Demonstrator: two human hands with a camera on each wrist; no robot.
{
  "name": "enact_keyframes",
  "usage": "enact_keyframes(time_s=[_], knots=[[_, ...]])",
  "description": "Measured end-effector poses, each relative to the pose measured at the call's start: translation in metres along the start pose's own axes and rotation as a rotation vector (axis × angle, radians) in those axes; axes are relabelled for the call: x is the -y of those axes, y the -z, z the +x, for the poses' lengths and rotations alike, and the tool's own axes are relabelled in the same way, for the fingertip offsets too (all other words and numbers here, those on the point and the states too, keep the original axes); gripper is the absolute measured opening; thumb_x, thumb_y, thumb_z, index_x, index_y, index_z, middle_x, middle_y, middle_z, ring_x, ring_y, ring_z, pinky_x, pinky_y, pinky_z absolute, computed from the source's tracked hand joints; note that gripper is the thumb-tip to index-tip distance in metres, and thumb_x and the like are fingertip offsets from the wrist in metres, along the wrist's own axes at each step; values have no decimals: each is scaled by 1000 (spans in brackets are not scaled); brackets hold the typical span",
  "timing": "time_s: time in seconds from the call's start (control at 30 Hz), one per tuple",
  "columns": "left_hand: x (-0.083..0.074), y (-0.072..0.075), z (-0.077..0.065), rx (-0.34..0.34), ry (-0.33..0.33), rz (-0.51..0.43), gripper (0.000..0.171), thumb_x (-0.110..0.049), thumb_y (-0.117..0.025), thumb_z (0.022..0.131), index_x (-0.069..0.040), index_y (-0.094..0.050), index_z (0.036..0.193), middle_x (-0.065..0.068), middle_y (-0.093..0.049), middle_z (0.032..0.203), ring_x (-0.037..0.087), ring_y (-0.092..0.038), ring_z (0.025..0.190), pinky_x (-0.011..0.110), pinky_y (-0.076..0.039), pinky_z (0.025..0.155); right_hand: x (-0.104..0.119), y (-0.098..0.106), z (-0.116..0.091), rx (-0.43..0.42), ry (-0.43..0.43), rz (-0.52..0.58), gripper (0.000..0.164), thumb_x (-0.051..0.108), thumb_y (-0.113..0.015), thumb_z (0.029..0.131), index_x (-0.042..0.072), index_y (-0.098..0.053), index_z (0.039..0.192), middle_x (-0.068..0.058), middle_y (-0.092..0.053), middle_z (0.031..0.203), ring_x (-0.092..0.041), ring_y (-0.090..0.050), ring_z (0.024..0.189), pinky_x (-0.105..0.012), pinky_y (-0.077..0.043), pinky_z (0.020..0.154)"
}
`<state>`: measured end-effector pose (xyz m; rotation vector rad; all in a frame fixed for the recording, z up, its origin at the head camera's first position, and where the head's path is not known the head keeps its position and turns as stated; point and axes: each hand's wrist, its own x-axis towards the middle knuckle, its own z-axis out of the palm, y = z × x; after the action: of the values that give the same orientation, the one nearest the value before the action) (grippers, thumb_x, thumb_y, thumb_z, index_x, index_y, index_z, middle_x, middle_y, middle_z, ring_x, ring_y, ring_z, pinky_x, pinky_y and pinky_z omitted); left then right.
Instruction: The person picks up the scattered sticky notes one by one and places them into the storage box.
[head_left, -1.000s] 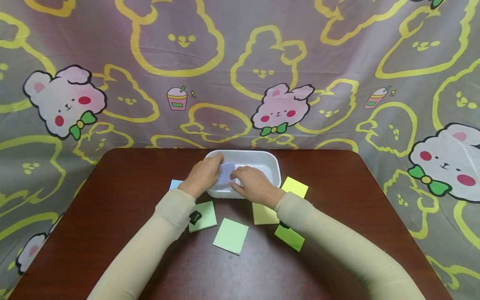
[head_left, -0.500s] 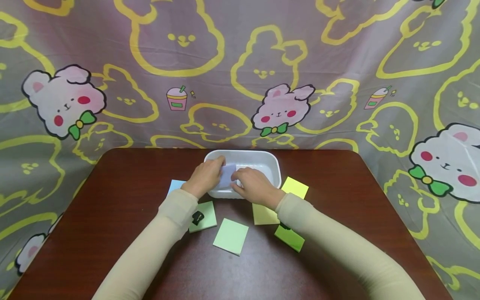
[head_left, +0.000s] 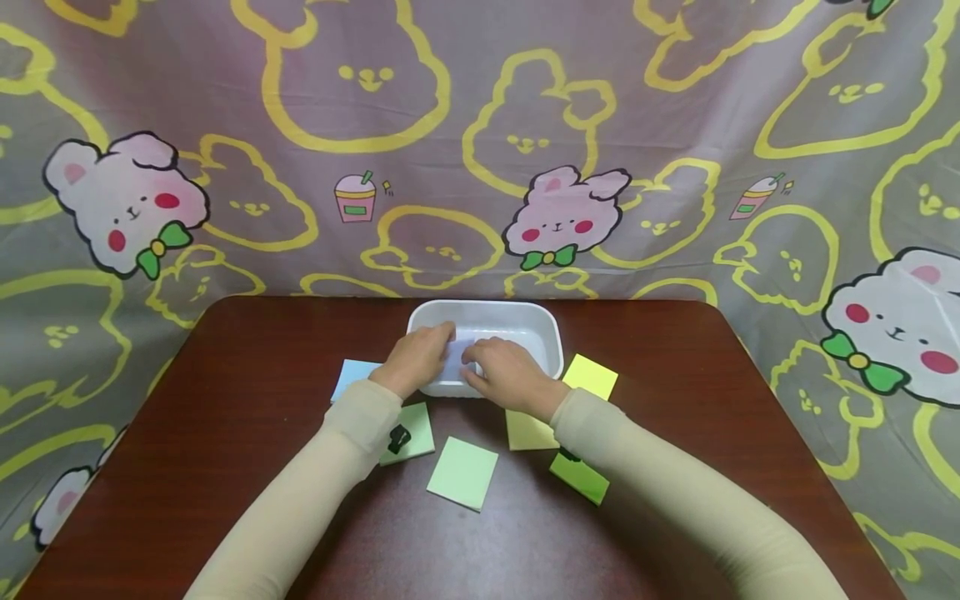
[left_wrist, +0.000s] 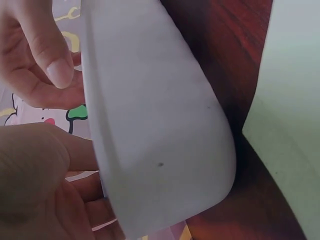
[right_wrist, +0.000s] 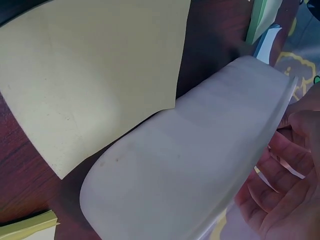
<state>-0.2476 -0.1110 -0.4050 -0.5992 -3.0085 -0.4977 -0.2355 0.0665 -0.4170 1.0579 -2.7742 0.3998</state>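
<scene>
A reddish-brown table stands before a patterned curtain with printed rabbits and green-labelled pink cups. Inside the white tray, a lilac pad sits between left hand and right hand; whether either grips it cannot be told.

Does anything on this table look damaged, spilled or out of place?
One oddity: a dark speck stands out against the pale outside of the white tray; mark or chip, I can't tell. Paper pads lie at uneven angles; no spill shows.
</scene>
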Motion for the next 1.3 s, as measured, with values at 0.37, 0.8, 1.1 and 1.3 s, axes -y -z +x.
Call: enact_keyframes(time_s=[0.37, 0.8, 1.1, 1.3], knots=[[-1, -3, 6, 49, 30, 4, 16, -4, -57, 88, -8, -57, 104, 12, -66, 85, 26, -59, 74, 43, -49, 65, -3, 0, 1, 12, -15, -5, 24, 30, -60, 93, 10, -70, 103, -3, -73, 96, -21, -67, 91, -36, -53, 82], [-1, -7, 17, 87, 39, 52, 13, -4, -57, 89, -9, -61, 100, 12, -69, 92, 26, -62, 80, 44, -50, 70, -7, 0, 3, 45, -41, 3, 24, 29, -59, 94, 9, -70, 104, -4, -73, 97, -22, -68, 92, -37, -53, 84], [-3, -8, 21, 98, 45, 87, 12, -3, -58, 88, -7, -63, 97, 12, -70, 92, 26, -62, 80, 44, -51, 75, -8, -3, 4, 44, -48, 19, 25, 29, -60, 94, 9, -70, 104, -5, -73, 97, -21, -68, 91, -37, -53, 84], [-7, -8, 21, 108, 50, 99, 12, -3, -56, 88, -6, -63, 97, 13, -70, 95, 28, -64, 84, 45, -51, 77, -8, -4, 4, 39, -49, 16, 25, 29, -60, 93, 9, -70, 104, -5, -73, 96, -22, -67, 91, -37, -53, 83]])
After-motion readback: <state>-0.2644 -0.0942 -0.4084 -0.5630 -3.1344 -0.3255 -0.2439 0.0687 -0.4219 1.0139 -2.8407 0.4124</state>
